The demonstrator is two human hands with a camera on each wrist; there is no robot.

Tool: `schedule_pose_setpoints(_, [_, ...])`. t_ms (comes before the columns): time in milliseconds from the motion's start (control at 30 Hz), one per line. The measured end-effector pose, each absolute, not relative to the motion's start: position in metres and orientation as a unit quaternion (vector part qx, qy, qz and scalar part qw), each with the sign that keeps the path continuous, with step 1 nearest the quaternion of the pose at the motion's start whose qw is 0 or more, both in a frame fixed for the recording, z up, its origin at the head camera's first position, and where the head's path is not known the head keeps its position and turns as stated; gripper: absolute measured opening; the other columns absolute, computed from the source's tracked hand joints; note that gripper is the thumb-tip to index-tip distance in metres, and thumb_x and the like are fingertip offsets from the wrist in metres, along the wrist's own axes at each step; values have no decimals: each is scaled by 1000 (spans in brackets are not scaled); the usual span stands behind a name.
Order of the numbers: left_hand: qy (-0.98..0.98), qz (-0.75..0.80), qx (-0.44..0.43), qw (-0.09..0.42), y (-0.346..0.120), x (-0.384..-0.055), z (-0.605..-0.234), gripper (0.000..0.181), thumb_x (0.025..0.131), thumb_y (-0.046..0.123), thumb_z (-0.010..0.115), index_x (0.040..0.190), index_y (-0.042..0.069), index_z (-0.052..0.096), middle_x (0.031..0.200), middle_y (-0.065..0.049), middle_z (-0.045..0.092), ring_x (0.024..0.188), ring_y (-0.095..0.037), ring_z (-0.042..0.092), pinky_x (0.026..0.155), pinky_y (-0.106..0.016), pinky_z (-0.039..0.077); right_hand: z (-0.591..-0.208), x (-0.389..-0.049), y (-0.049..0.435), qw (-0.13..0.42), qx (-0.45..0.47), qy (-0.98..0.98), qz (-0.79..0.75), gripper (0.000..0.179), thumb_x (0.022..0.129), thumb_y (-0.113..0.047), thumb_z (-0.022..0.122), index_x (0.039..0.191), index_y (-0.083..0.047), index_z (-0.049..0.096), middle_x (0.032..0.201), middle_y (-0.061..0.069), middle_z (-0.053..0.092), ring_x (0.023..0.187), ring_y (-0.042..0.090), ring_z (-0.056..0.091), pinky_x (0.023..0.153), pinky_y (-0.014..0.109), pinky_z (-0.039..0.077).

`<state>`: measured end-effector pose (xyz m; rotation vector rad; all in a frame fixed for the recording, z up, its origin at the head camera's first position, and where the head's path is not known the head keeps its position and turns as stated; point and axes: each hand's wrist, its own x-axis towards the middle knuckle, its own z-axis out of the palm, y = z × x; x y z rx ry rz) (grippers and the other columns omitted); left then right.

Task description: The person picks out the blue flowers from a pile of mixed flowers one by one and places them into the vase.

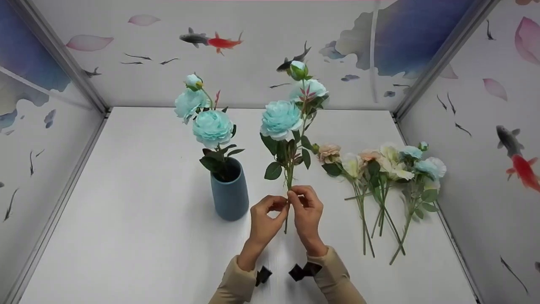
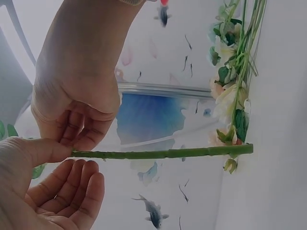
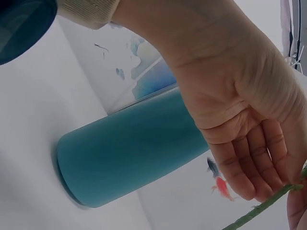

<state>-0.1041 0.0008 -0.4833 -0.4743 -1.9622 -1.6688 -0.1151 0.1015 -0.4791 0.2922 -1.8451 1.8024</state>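
Upright over the table, a light-blue artificial flower stem [image 1: 281,120] bears two full blooms, a bud and green leaves. My left hand [image 1: 266,217] pinches its green stalk between thumb and fingertips. Just above that, my right hand [image 1: 308,211] grips the same stalk. The stalk's lower end [image 2: 206,151] sticks out past both hands in the left wrist view. To the left stands a blue vase [image 1: 230,198] with another light-blue flower stem [image 1: 213,126] in it. In the right wrist view the vase [image 3: 129,143] is behind my left hand [image 3: 244,110].
Several artificial flower stems with peach blooms [image 1: 329,153], cream blooms [image 1: 394,162] and pale-blue blooms [image 1: 430,167] lie on the right of the white table [image 1: 139,190]. Panels printed with fish and petals enclose the back and sides.
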Motion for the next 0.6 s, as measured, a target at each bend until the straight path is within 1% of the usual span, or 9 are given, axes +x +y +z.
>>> schedule_pose_setpoints(167, [-722,-626,-176,237,-1,-103,-484,12,72,-18,66,79,-9,65,75,-17,65,63,-27,64,56,-41,54,-478,-116,101,271,110,-677,675,7,82,19,57,86,13,61,79,10,58,69,11,55,62,19,46])
schedule_pose_setpoints(367, [-726,-624,-175,232,-1,-103,-486,12,71,-18,66,78,-8,65,74,-13,67,62,-27,65,57,-37,54,-492,-121,103,269,118,-665,687,11,83,18,56,89,11,62,81,10,58,71,12,55,62,19,46])
schedule_pose_setpoints(600, [-726,-622,-179,234,-3,-103,-486,13,71,-19,66,78,-7,65,74,-13,67,62,-26,65,57,-35,54,-503,-124,104,268,118,-667,685,10,84,15,58,91,9,63,83,9,59,72,13,55,64,20,47])
